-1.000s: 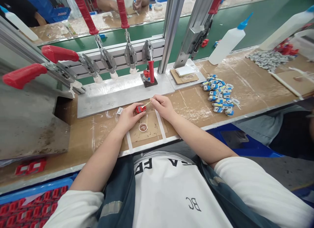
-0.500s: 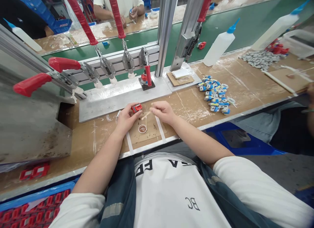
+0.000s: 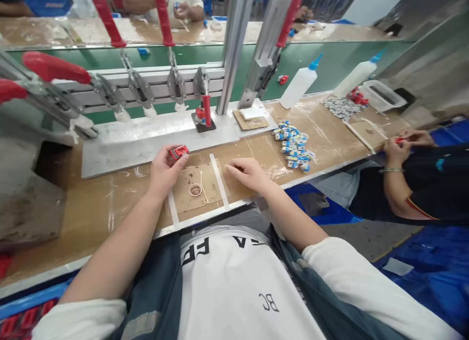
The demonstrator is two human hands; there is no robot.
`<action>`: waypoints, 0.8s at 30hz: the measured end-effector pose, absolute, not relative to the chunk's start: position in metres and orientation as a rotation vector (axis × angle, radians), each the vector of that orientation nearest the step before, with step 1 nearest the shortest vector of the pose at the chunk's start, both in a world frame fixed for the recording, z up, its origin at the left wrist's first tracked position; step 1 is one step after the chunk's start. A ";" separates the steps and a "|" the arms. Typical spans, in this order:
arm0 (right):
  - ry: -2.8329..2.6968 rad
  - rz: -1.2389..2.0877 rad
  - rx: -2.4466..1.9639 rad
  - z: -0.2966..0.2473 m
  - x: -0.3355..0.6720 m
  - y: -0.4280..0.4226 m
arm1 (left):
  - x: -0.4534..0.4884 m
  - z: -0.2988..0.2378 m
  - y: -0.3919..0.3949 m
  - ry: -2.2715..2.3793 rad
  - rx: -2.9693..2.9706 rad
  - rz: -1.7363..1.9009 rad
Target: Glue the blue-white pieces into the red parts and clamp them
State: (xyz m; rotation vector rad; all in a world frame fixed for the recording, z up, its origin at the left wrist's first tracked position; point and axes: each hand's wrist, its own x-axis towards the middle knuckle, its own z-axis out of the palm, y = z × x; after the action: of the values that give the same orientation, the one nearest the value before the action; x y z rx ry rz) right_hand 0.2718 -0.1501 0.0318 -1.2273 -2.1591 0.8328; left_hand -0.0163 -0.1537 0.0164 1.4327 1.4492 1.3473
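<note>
My left hand (image 3: pixel 163 171) is closed around a small red and grey plastic housing (image 3: pixel 179 152), held above the bench near the metal plate's edge. To its right, my right hand (image 3: pixel 247 174) hovers low over the bench, fingers curled in and thumb toward the left. Whatever those fingers hold, if anything, does not show. Between the hands, a small round cup (image 3: pixel 195 189) with brownish liquid sits on a taped-down cardboard sheet (image 3: pixel 186 205). A cotton swab (image 3: pixel 204 187) lies on the sheet just right of the cup.
Red-handled toggle clamps (image 3: pixel 176 83) stand behind a metal plate (image 3: pixel 146 144). One red lever is down over a red part (image 3: pixel 200 116). Blue-and-white parts (image 3: pixel 293 144) are heaped at right, with a squeeze bottle (image 3: pixel 298 88) behind. A co-worker's hands (image 3: pixel 403 142) are at far right.
The view has swung right. My hands have moved apart, and the pale stick at my right fingertips no longer shows there. The swab near the cup now lies at a different angle.
</note>
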 end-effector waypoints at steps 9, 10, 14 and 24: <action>-2.466 0.973 -1.134 0.040 0.214 -0.162 | -0.018 0.016 -0.153 1.440 1.459 1.334; -2.470 0.971 -1.154 0.040 0.210 -0.160 | -0.019 0.016 -0.153 1.442 1.457 1.337; -2.436 0.975 -1.371 0.040 0.201 -0.160 | -0.021 0.014 -0.151 1.431 1.439 1.346; -2.667 0.949 -1.090 0.040 0.218 -0.148 | -0.021 0.019 -0.152 1.413 1.433 1.318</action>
State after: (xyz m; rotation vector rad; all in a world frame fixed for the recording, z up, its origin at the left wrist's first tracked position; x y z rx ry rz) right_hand 0.2176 -0.1482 0.0402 -1.0901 -2.6673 0.9489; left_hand -0.0206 -0.1518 0.0192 1.4327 1.4134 1.3177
